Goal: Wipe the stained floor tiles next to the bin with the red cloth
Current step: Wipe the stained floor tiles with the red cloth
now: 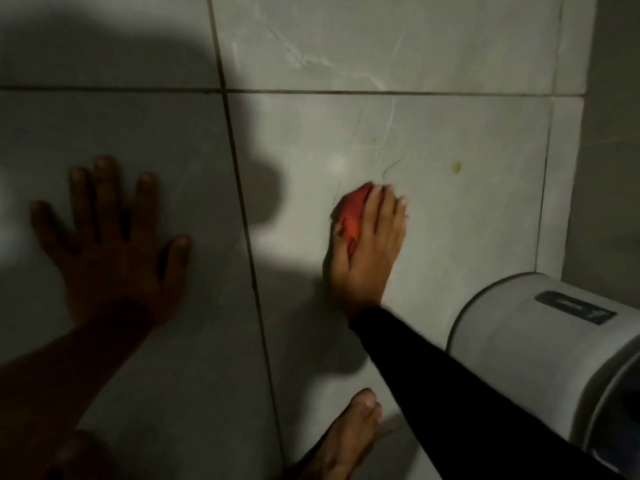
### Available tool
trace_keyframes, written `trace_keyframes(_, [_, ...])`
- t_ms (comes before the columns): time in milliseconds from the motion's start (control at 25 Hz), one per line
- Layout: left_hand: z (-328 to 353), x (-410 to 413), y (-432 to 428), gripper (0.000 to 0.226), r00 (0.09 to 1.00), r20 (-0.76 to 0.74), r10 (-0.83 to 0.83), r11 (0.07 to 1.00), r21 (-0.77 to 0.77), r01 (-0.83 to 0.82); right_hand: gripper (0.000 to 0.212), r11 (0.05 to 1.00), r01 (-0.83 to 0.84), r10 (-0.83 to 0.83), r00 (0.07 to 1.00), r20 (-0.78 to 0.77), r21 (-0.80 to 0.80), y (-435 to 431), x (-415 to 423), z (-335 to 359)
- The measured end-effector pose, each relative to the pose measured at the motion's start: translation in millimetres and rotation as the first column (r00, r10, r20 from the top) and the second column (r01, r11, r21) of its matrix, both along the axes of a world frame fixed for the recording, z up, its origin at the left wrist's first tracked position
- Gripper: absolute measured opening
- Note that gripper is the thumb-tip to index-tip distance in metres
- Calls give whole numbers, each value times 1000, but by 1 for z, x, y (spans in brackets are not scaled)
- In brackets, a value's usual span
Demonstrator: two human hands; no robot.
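Observation:
My right hand (367, 247) presses a bunched red cloth (351, 216) flat against a pale grey floor tile (450, 220) in the lit middle of the view. Only the cloth's left part shows; the rest is under my fingers. A small yellow stain (457, 167) lies on the same tile, up and to the right of the cloth. A thin dark hair curls on the tile just above the cloth (391, 168). The grey bin (540, 355) stands at the lower right, close to my black sleeve. My left hand (114, 244) rests flat on the shadowed left tile, fingers spread, holding nothing.
A bare foot (346, 438) is planted at the bottom centre, beside a dark grout line (249, 258). A wall edge (575, 188) runs down the right side behind the bin. A large shadow covers the left tiles.

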State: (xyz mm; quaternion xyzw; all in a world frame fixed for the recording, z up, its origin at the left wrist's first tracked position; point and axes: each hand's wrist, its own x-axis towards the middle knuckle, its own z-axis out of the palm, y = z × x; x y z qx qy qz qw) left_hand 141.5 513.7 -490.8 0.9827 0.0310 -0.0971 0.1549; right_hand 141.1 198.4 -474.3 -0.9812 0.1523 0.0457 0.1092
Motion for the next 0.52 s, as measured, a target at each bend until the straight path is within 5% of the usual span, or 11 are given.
trace_keyframes(120, [4,0,0,83,999,-21,25,999,-25,-25,79,993,-92,102,982,-161,73,-22,-63,26])
trace_keyframes(280, [4,1,-1,83,1000,-20,4,999,-35,-5,75,928,373,-373,928,11,20,-63,38,18])
trace_keyframes(400, [3,1,0,84,1000,-26,-6,999,-42,5,74,999,23,-21,997,78,-31,-39,91,3])
trace_keyframes(520, [5,1,0,83,999,-31,11,999,-52,-13,75,977,-213,215,974,-67,28,-49,16,14])
